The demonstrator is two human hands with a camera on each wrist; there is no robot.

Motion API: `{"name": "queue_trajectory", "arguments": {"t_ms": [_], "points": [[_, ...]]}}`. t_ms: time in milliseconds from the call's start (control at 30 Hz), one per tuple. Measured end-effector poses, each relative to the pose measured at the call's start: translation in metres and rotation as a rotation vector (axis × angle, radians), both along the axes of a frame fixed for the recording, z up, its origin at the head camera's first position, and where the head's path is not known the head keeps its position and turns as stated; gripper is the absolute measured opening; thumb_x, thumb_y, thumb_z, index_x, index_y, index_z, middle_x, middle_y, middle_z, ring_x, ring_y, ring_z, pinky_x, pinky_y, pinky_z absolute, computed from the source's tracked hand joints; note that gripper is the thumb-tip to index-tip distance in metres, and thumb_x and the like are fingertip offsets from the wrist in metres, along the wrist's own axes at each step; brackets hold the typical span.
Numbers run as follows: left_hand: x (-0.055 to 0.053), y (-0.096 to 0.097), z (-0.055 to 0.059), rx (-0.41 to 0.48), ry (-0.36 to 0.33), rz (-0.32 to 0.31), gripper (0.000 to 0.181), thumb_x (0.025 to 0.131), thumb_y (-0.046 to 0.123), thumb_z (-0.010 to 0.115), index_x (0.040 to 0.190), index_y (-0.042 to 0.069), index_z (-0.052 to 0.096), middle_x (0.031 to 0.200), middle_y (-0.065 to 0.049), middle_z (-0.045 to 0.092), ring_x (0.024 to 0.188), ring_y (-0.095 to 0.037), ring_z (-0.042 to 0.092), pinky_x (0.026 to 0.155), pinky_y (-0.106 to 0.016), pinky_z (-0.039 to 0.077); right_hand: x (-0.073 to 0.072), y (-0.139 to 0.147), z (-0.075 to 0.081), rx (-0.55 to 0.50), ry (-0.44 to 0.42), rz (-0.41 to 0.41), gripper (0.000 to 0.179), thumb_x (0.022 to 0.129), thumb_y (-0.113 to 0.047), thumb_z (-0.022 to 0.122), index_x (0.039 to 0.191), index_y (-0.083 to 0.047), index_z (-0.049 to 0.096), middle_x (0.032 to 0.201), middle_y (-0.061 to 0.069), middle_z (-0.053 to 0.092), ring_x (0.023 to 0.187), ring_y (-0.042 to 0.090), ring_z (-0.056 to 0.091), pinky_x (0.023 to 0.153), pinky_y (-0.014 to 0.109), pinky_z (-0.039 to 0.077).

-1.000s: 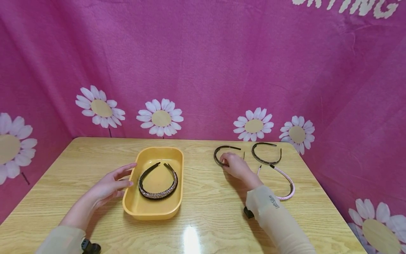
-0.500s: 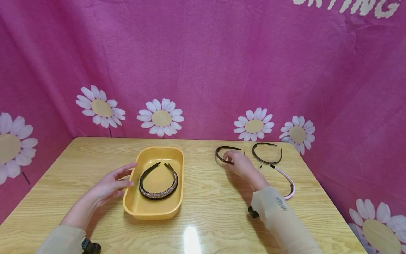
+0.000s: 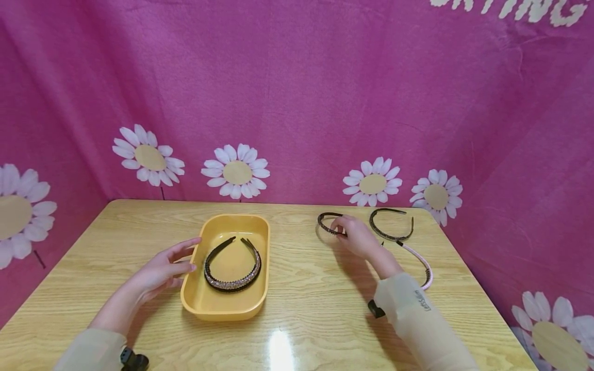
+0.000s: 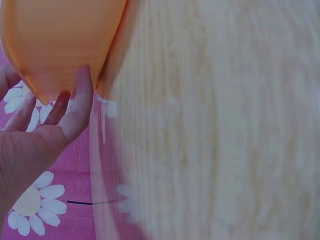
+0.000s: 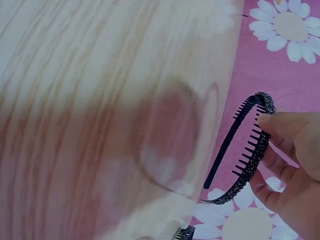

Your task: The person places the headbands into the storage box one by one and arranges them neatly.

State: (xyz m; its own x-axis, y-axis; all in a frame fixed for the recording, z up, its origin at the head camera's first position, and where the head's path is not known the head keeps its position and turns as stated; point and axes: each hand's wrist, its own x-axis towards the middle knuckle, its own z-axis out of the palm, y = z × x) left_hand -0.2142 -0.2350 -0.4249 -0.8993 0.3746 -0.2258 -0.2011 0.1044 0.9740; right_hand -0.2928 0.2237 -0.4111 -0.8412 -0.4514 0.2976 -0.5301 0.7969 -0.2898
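Observation:
A dark headband (image 3: 324, 226), covered in sparkling beads, hangs slightly above the table at the right. My right hand (image 3: 359, 238) pinches it by its curved band; in the right wrist view comb teeth line the inside of the headband (image 5: 245, 167), below the thumb. At the left stands a yellow plastic tray (image 3: 232, 307). My left hand (image 3: 158, 273) touches its left wall with spread, fairly straight fingers, which also show against the tray (image 4: 60, 45) in the left wrist view. Inside the tray lies a black headband (image 3: 232, 285) with a glittery brown band, possibly more than one stacked.
Another dark headband (image 3: 392, 237) lies at the table's back right. A pink headband (image 3: 419, 257) lies in front of it, partly hidden by my right arm. Behind the wooden table (image 3: 297, 288) hangs a magenta cloth (image 3: 297, 103) with daisies.
My right hand has lifted the dark headband slightly off the table and drawn it a little to the right. The left hand and the tray have stayed in place.

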Motion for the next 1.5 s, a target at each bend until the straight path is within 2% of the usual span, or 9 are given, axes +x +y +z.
{"name": "queue_trajectory", "arguments": {"t_ms": [267,500,733,967,1200,1500], "points": [[0.0,0.0,0.001,-0.006,0.001,-0.001,0.074,0.091,0.007,0.059,0.152,0.009,0.016,0.152,-0.027,0.012,0.126,-0.033,0.043,0.09,-0.046,0.052,0.004,0.0,0.014,-0.011,0.007,0.032,0.019,0.079,0.007,0.067,0.094,-0.005,0.065,0.081,0.006,0.061,0.075,0.019,0.056,0.067,0.032,0.05],[0.001,0.0,0.001,0.013,0.007,-0.009,0.074,0.092,0.006,0.057,0.152,0.008,0.014,0.152,-0.027,0.012,0.122,-0.028,0.046,0.09,-0.046,0.052,0.009,-0.002,0.029,-0.019,-0.005,0.041,0.019,0.08,0.005,0.067,0.096,-0.005,0.064,0.081,0.005,0.059,0.072,0.018,0.054,0.062,0.03,0.047],[0.001,0.0,0.001,0.019,0.004,-0.008,0.073,0.092,0.006,0.057,0.152,0.008,0.014,0.152,-0.027,0.012,0.121,-0.027,0.048,0.09,-0.046,0.052,0.013,-0.005,0.04,-0.045,0.042,0.083,0.019,0.08,0.007,0.067,0.094,-0.005,0.065,0.08,0.005,0.058,0.071,0.016,0.052,0.061,0.028,0.046],[0.001,0.0,0.002,0.022,0.0,-0.004,0.073,0.092,0.005,0.056,0.152,0.008,0.014,0.151,-0.027,0.012,0.118,-0.023,0.05,0.089,-0.045,0.052,0.019,-0.008,0.051,-0.083,0.104,0.144,0.02,0.078,0.008,0.068,0.094,-0.005,0.065,0.08,0.006,0.059,0.075,0.021,0.055,0.063,0.03,0.048],[0.001,0.0,0.003,0.018,-0.001,-0.007,0.073,0.092,0.006,0.056,0.152,0.008,0.014,0.151,-0.027,0.013,0.115,-0.021,0.052,0.089,-0.044,0.053,0.025,-0.012,0.061,-0.1,0.153,0.181,0.023,0.077,0.01,0.068,0.094,-0.006,0.065,0.084,0.005,0.061,0.078,0.018,0.056,0.067,0.032,0.05],[0.001,0.0,0.003,0.019,-0.003,-0.005,0.073,0.092,0.006,0.056,0.152,0.009,0.014,0.151,-0.027,0.012,0.116,-0.022,0.052,0.089,-0.045,0.053,0.039,-0.022,0.075,-0.078,0.197,0.183,0.023,0.079,0.006,0.069,0.096,-0.009,0.065,0.087,0.003,0.06,0.083,0.019,0.057,0.072,0.032,0.05]]}}
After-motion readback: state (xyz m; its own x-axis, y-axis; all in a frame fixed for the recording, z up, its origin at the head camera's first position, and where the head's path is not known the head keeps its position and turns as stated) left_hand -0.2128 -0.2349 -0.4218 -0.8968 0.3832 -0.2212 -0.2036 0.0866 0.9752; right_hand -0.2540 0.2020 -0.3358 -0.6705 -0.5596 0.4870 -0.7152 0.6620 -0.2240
